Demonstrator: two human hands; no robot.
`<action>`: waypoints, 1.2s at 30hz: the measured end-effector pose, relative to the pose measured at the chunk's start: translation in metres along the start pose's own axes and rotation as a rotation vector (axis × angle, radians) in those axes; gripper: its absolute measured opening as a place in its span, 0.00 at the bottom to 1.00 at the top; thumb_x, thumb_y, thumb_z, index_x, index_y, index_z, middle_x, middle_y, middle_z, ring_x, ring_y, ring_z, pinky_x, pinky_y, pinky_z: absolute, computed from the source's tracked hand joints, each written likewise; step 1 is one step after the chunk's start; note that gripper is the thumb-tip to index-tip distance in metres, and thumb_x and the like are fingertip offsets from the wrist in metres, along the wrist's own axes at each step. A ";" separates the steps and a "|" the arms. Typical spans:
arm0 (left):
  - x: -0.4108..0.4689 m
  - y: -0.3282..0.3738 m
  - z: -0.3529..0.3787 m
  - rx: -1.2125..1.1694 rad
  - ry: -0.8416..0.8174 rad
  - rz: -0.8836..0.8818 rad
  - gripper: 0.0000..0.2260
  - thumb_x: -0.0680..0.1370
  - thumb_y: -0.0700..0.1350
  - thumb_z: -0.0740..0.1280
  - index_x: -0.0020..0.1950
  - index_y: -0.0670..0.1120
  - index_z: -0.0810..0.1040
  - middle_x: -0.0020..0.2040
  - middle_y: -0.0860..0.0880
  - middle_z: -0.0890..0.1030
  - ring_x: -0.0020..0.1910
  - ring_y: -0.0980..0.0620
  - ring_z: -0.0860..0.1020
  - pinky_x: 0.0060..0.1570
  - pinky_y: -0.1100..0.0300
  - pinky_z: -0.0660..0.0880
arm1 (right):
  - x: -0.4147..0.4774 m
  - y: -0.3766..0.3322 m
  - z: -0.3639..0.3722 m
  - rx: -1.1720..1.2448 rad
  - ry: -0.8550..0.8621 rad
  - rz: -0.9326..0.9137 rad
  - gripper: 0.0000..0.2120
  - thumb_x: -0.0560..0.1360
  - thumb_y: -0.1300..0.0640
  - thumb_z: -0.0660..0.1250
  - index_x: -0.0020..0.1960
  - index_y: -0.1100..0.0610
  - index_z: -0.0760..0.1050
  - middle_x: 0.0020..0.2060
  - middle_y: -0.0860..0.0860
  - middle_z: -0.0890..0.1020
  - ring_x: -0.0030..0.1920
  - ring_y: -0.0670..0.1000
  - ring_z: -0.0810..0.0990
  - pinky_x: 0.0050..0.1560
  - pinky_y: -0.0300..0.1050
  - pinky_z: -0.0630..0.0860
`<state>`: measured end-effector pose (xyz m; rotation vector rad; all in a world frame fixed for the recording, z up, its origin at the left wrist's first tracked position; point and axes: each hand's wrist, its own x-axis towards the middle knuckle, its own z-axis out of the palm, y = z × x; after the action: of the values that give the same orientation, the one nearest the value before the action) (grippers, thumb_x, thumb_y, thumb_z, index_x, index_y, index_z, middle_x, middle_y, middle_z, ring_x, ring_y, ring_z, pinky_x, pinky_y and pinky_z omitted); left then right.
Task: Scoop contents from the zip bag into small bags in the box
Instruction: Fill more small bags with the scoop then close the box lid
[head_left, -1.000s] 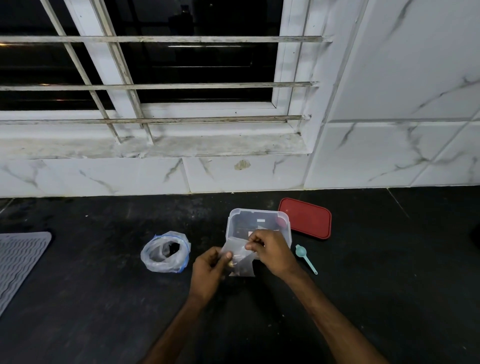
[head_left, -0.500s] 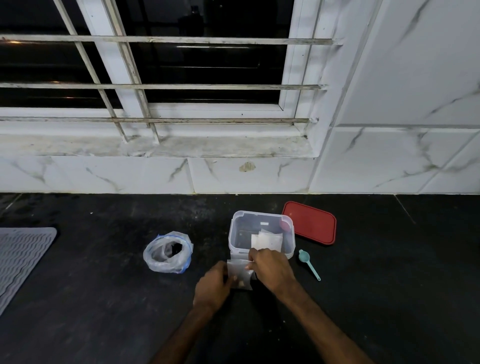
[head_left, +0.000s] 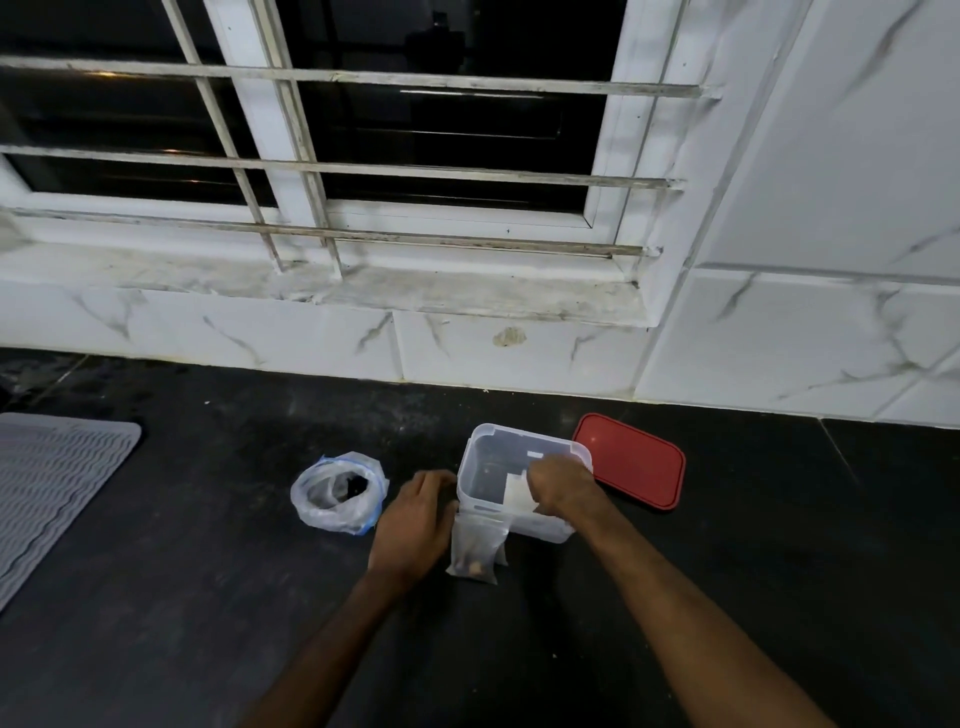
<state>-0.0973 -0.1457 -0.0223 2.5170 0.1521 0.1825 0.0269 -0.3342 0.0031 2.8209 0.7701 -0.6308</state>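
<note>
Head view: left hand (head_left: 415, 519) beside filled bag (head_left: 475, 545), fingers relaxed, gripping nothing. Right hand (head_left: 561, 488) inside box (head_left: 511, 430), pinching small bags (head_left: 516, 493).

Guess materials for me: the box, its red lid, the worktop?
Box: translucent plastic, semi-matte; the inside shows cloudily through its walls. Red lid: opaque plastic with a smooth satin look and a moulded raised rim. Worktop: probably polished dark stone, faintly mottled with a soft sheen; laminate can't be ruled out.

Dim, soft picture.
You see a black window (head_left: 457, 135) with small glints; lines bend near the edges.
</note>
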 end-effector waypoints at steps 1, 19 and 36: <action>-0.001 0.003 0.000 0.004 0.004 -0.008 0.12 0.79 0.48 0.62 0.63 0.52 0.72 0.60 0.53 0.76 0.57 0.55 0.75 0.53 0.64 0.69 | 0.004 -0.001 0.001 -0.019 -0.007 -0.015 0.19 0.75 0.54 0.70 0.63 0.60 0.76 0.60 0.55 0.80 0.60 0.56 0.79 0.57 0.49 0.75; -0.023 0.027 -0.003 0.056 0.017 -0.162 0.15 0.80 0.48 0.63 0.66 0.54 0.71 0.65 0.54 0.72 0.59 0.58 0.74 0.57 0.60 0.75 | 0.016 0.012 0.007 0.029 0.193 -0.204 0.18 0.79 0.56 0.63 0.69 0.53 0.73 0.66 0.53 0.77 0.65 0.55 0.75 0.64 0.49 0.72; -0.049 0.059 0.013 0.061 0.014 -0.251 0.16 0.80 0.50 0.63 0.68 0.54 0.68 0.67 0.53 0.71 0.63 0.56 0.73 0.61 0.58 0.74 | 0.018 0.034 0.007 -0.096 0.191 -0.172 0.19 0.77 0.59 0.65 0.67 0.55 0.71 0.62 0.53 0.79 0.63 0.54 0.77 0.61 0.47 0.73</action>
<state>-0.1390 -0.2082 -0.0029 2.5291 0.4822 0.0955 0.0559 -0.3573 -0.0101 2.7746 1.0544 -0.3380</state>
